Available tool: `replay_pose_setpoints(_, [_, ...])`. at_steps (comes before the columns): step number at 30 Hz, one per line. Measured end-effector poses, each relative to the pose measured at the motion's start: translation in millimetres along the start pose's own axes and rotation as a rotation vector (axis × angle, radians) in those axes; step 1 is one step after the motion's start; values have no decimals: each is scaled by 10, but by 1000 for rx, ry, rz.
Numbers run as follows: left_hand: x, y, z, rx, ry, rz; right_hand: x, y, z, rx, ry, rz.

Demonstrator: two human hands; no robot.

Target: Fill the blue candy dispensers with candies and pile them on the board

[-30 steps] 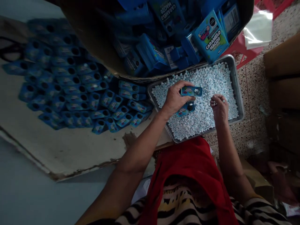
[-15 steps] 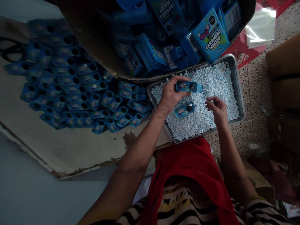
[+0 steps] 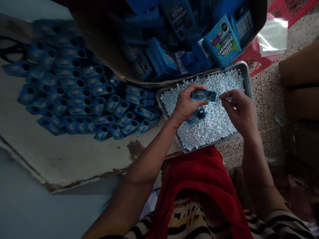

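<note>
My left hand (image 3: 186, 104) grips a small blue candy box (image 3: 203, 95) by its sides, held over the metal tray (image 3: 250, 87). The box lies with its printed narrow face towards me. Close to its right end is my right hand (image 3: 239, 111), fingers curled together, with a few pale candies showing among them. Small white and light blue candies (image 3: 211, 129) fill the tray. A second blue box (image 3: 193, 118) rests on the candies just below my left hand and is partly covered by it.
Rows of blue boxes with round dark holes (image 3: 77, 83) stand on the worn table (image 3: 104, 156) at left. A big carton (image 3: 99, 49) of more blue boxes (image 3: 223, 43) borders the tray's far side. Scissors (image 3: 12, 49) lie far left; clear bags (image 3: 272, 38) rest on a red stool at right.
My right hand has risen and come closer to the held box, its fingers now curled around candies. My left hand has shifted slightly right, and the box has turned a little.
</note>
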State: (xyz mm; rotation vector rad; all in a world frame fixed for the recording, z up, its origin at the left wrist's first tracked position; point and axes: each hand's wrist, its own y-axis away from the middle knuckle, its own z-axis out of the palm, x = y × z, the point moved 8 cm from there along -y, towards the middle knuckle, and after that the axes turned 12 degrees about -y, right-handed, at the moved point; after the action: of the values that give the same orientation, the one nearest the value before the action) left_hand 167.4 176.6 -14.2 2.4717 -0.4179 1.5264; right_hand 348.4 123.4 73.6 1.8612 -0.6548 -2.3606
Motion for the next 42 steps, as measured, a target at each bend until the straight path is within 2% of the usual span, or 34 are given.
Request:
replay_pose_setpoints(2, [73,-18,-27,12,-60,0,-106,-65,16,3,15,10])
replay_pose_setpoints(4, [177,2,-149,61,-105,2,-117,-128,-23,2,39,28])
replay_pose_setpoints(7, [307,225,-584,236,-142,-26,50,-163,-130,-61,147,58])
replay_pose_setpoints(10, [260,821,-1185,454,-226,-180,354,-87,-210,-134,262,100])
replay_pose_setpoints(13, [-60,1768,-1627,606,-286,-530,548,48,-205,-81,202,97])
replay_pose_setpoints(15, [-356,2415,-1667,576,-266,-770,566,138,-112,-39,134,56])
replay_pose_setpoints(17, [-600,2962,-1613,583,-259,-926,528,199,57,-61,161,-11])
replay_pose_setpoints(19, [-802,3322,-1497,602,-233,-1000,489,222,279,-164,292,-95])
replay_pose_setpoints(21, [-978,3461,-1344,602,-174,-997,492,227,494,-308,486,-196])
replay_pose_setpoints(24, [-1211,3404,-1149,628,-130,-960,591,236,696,-484,819,-324])
replay_pose_setpoints(27, [-1397,3227,-1035,718,-149,-912,657,269,767,-555,1065,-419])
replay_pose_setpoints(31, [-1535,3020,-917,689,-145,-859,574,369,799,-583,1115,-520])
replay_pose_setpoints(33, [-1466,3000,-941,694,-205,-849,498,393,727,-540,1049,-554])
replay_pose_setpoints(35, [-1237,2933,-998,723,-330,-758,466,356,527,-436,975,-559])
replay_pose_setpoints(37, [-916,2731,-982,712,-437,-596,523,245,193,-278,935,-534])
replay_pose_setpoints(40, [-525,2149,-729,558,-439,-360,777,-43,-388,-8,963,-468])
replay_pose_setpoints(42, [-356,1680,-489,434,-394,-220,1006,-274,-643,109,1028,-428])
